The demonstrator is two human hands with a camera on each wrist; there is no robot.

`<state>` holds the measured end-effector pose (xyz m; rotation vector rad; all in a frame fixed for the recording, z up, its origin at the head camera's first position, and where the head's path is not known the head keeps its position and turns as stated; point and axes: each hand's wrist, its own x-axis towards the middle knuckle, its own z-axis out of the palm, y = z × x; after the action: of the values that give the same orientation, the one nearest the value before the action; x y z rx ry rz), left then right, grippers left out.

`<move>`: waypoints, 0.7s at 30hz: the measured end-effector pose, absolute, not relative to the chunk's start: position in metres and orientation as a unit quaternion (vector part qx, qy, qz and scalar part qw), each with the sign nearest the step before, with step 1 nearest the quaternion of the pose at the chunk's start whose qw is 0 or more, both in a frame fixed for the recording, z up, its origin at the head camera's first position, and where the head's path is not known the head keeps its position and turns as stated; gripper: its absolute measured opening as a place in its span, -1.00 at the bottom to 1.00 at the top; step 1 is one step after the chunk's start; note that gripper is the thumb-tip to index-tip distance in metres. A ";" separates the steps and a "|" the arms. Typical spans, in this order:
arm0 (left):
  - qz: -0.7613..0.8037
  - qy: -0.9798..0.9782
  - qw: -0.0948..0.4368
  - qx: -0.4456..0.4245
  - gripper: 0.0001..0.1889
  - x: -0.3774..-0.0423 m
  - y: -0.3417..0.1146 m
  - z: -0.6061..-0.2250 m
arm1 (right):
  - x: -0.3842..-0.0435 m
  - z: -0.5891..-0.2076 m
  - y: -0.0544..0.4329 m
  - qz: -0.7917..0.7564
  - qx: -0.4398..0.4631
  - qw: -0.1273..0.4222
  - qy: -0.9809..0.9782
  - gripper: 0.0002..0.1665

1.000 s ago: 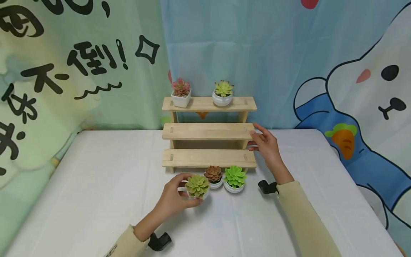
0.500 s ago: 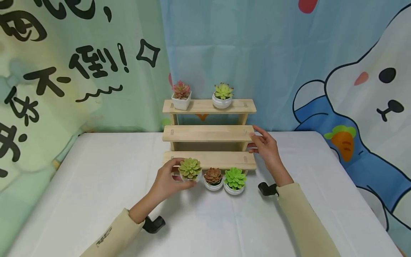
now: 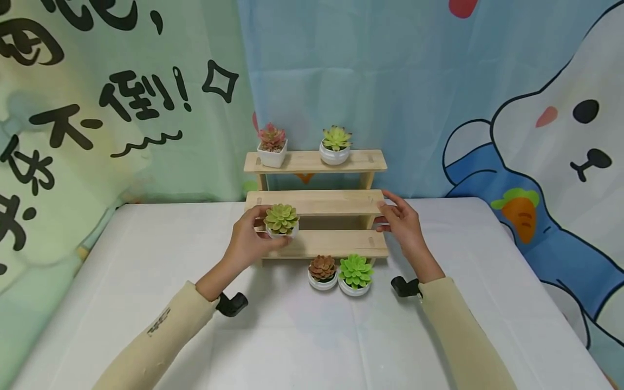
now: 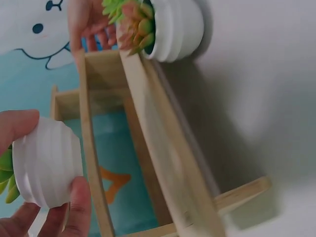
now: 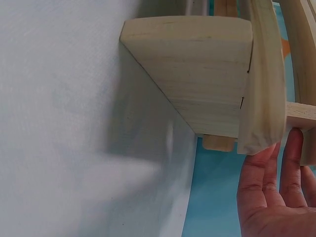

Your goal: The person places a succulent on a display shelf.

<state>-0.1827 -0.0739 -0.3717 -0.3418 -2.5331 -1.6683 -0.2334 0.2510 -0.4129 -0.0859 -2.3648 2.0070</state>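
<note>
The potted green succulent [image 3: 281, 219] is clamped in the left hand's grip [image 3: 246, 238] before the wooden stand [image 3: 336, 203]; only the left wrist view clearly bares the pot's ridged side. The right hand [image 3: 404, 226], fingers straight, touches the stand's end.

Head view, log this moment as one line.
left hand: holds potted succulent; right hand: touches right end of wooden stand; top tier: pink plant, yellow-green plant; table: brown plant, bright green plant

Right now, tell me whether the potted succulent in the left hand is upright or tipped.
Roughly upright: in the head view, the green rosette sits above its white pot.
</note>
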 end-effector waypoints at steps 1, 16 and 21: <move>-0.545 -0.829 0.049 -0.113 -0.30 -0.185 -0.074 -0.370 | -0.233 -0.413 0.251 0.647 -0.030 0.019 -0.762 -0.29; -0.539 -0.836 0.059 -0.084 -0.25 -0.220 -0.072 -0.361 | -0.232 -0.413 0.250 0.648 -0.033 0.021 -0.760 -0.28; -0.537 -0.837 0.067 -0.087 -0.26 -0.230 -0.070 -0.360 | -0.232 -0.414 0.250 0.655 -0.030 0.022 -0.755 -0.29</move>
<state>-0.2300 -0.0705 -0.3602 -0.2622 -2.5219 -1.6177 -0.2322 0.2504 -0.4136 -0.0919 -2.3390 2.0290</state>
